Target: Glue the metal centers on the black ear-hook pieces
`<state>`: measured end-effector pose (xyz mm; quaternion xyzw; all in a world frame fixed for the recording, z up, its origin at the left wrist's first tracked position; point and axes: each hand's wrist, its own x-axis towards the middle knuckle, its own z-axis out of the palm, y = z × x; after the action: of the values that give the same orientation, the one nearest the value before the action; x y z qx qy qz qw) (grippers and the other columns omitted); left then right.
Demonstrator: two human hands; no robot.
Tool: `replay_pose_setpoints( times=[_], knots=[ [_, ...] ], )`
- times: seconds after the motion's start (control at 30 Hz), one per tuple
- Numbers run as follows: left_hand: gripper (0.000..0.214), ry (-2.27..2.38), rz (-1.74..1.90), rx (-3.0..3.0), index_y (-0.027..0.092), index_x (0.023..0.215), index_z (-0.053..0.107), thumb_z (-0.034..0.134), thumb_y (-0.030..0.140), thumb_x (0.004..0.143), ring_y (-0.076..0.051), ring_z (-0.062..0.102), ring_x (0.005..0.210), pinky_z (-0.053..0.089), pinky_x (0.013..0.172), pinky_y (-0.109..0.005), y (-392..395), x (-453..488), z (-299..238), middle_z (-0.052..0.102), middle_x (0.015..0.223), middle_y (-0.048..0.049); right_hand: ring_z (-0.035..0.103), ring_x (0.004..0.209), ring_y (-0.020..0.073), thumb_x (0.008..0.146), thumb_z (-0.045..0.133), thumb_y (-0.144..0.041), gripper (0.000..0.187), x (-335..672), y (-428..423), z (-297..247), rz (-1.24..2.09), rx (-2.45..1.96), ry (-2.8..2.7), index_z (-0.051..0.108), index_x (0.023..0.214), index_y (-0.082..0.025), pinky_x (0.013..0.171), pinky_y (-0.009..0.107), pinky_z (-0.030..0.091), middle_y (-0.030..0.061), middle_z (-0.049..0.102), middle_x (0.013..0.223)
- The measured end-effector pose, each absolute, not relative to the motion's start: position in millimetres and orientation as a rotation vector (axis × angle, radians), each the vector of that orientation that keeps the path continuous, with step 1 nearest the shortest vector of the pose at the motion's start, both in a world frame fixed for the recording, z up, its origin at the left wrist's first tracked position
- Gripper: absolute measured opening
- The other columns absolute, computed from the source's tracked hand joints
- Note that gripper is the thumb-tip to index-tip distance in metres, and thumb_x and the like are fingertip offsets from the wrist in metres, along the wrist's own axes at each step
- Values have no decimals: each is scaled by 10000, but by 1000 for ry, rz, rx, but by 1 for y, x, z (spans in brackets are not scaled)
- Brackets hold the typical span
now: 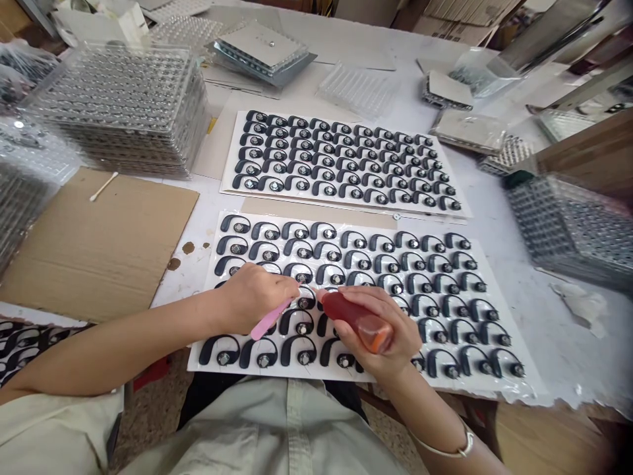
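Note:
My left hand [260, 295] is closed around a flat pink-handled tool [270, 320] whose working end is hidden by the fingers. My right hand [390, 323] grips a red squeeze bottle [353, 313], its narrow tip pointing left toward the left fingertips. Both hands hover over the near white board [499, 290], which carries rows of black hook-shaped pieces [301, 323], each with a shiny silver round part at one end. The bottle tip and left fingertips nearly meet above one of these pieces in the board's middle rows. Whether either touches it, I cannot tell.
Behind lies a second board [462, 210] of similar pieces. A tall stack of clear trays [133, 112] stands back left, beside brown cardboard [93, 244] bearing a cotton swab [103, 187]. More stacked trays [573, 224] and crumpled tissue [581, 307] are at right.

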<state>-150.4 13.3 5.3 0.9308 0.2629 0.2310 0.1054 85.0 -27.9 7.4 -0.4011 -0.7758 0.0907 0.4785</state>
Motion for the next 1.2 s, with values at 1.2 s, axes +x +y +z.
replay_pose_setpoints(
  times=[1.2],
  knots=[
    [70,793,1183,2318,159,897,633,661,135,838,-144,723,813,558,673,-168,36,-160,16,743,882,-3,672,787,218,750,718,-200,352,83,-26,9,297,-921,-1908,613,1085,-171,626,353,585,97,688,877]
  ],
)
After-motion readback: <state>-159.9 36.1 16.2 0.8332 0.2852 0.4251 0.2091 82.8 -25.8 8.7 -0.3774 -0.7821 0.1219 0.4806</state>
